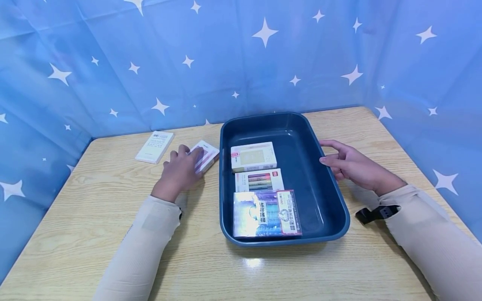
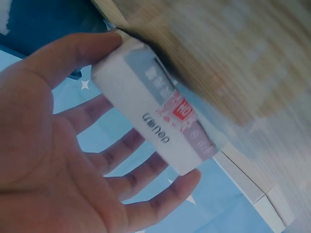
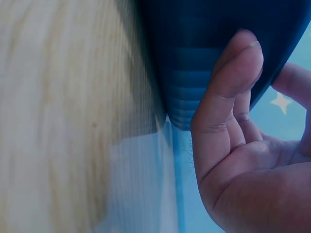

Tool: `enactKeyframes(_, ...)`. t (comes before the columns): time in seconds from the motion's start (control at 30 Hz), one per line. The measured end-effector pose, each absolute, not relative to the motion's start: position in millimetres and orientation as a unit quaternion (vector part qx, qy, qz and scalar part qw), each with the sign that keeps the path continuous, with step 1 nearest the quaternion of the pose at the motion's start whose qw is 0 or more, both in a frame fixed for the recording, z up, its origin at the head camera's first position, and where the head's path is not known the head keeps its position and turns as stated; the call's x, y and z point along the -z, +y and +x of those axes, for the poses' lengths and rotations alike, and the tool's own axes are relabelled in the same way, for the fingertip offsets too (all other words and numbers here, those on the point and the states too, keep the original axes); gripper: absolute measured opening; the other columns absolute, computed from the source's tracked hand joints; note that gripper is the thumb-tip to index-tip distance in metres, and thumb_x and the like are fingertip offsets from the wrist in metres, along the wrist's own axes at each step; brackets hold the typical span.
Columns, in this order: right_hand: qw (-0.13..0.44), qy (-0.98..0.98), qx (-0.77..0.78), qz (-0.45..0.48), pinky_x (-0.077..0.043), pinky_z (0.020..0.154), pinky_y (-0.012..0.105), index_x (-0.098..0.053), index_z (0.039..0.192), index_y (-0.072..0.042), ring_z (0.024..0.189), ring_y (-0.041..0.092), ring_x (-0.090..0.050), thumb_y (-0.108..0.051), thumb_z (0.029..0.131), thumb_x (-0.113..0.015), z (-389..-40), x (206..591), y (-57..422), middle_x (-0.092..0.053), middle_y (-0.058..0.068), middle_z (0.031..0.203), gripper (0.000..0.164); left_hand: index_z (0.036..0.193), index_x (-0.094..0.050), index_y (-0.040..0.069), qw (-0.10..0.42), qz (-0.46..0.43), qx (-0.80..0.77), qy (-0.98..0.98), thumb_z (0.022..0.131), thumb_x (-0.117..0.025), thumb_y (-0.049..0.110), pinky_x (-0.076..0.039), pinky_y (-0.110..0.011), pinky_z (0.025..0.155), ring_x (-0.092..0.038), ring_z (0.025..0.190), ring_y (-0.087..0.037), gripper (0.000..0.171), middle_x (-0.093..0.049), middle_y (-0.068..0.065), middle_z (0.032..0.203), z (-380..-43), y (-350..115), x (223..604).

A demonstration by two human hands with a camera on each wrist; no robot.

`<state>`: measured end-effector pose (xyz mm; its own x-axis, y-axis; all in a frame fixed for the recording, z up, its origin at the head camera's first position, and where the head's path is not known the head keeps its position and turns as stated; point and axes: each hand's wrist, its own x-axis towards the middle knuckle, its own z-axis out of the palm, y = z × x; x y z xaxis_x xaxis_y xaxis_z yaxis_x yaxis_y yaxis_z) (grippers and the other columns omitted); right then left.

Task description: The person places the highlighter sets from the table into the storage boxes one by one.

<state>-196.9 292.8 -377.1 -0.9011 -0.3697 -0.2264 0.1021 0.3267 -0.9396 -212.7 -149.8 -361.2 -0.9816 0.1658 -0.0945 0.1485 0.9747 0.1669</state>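
My left hand (image 1: 180,169) holds a small white box (image 2: 131,107) marked "deli", left of a dark blue plastic bin (image 1: 320,209). In the left wrist view the thumb lies at one end of the box and the fingers reach along its far side. My right hand (image 1: 352,164) grips the bin's right rim, its fingertips against the outer wall in the right wrist view. Inside the bin, along the left side, lie a white and gold box (image 1: 252,156), a white box of coloured pens (image 1: 260,180) and a clear-fronted pack of blue and purple pens (image 1: 263,214).
Another white box (image 1: 155,146) lies flat on the wooden table (image 1: 98,200), beyond my left hand. A blue curtain with white stars (image 1: 226,54) hangs behind the table and at its sides. A black strap piece (image 1: 376,214) sits at my right wrist.
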Motion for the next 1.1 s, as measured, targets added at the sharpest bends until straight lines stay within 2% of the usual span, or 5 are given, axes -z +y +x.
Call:
enactKeyframes(0.23, 0.209, 0.779, 0.584, -0.092, -0.044, 0.058, 0.032, -0.018, 0.157, -0.013, 0.055, 0.017, -0.043, -0.025, 0.105, -0.052, -196.8, 377.5, 293.2, -0.046, -0.005, 0.064, 0.064, 0.152, -0.043, 0.019, 0.006, 0.08, -0.073, 0.994, 0.087, -0.076, 0.029, -0.04, -0.064, 0.098, -0.042, 0.124, -0.045, 0.074, -0.041, -0.024, 0.142, -213.7, -147.9, 360.4)
enactKeyframes(0.4, 0.208, 0.778, 0.585, -0.094, -0.044, 0.057, 0.032, -0.018, 0.157, -0.012, 0.055, 0.017, -0.043, -0.025, 0.105, -0.052, -196.5, 377.4, 292.9, -0.046, -0.005, 0.064, 0.064, 0.149, -0.046, 0.019, -0.018, 0.083, -0.063, 0.994, 0.085, -0.077, 0.033, -0.041, -0.062, 0.096, -0.044, 0.12, -0.045, 0.073, -0.044, -0.023, 0.139, -213.2, -147.4, 360.4)
enactKeyframes(0.63, 0.209, 0.781, 0.582, -0.091, -0.047, 0.06, 0.031, -0.018, 0.157, -0.013, 0.056, 0.016, -0.046, -0.026, 0.105, -0.052, -196.6, 377.5, 292.6, -0.053, -0.005, 0.068, 0.063, 0.145, -0.05, 0.019, -0.047, 0.079, -0.067, 0.994, 0.085, -0.077, 0.034, -0.04, -0.063, 0.096, -0.045, 0.118, -0.046, 0.067, -0.045, -0.023, 0.138, -212.5, -147.2, 359.6)
enactKeyframes(0.93, 0.208, 0.781, 0.581, -0.092, -0.047, 0.059, 0.031, -0.017, 0.158, -0.012, 0.056, 0.015, -0.046, -0.026, 0.105, -0.052, -196.7, 377.1, 292.3, -0.05, -0.005, 0.065, 0.064, 0.147, -0.048, 0.015, -0.07, 0.076, -0.083, 0.991, 0.086, -0.076, 0.033, -0.041, -0.063, 0.095, -0.046, 0.116, -0.046, 0.069, -0.047, -0.025, 0.135, -213.0, -146.2, 355.6)
enactKeyframes(1.1, 0.209, 0.786, 0.575, -0.088, -0.049, 0.061, 0.031, -0.017, 0.158, -0.013, 0.058, 0.014, -0.049, -0.028, 0.105, -0.052, -196.5, 377.2, 292.7, -0.056, -0.006, 0.068, 0.066, 0.149, -0.044, 0.012, -0.083, 0.073, -0.096, 0.989, 0.085, -0.076, 0.032, -0.041, -0.062, 0.093, -0.046, 0.113, -0.046, 0.074, -0.048, -0.026, 0.131, -213.8, -147.2, 354.4)
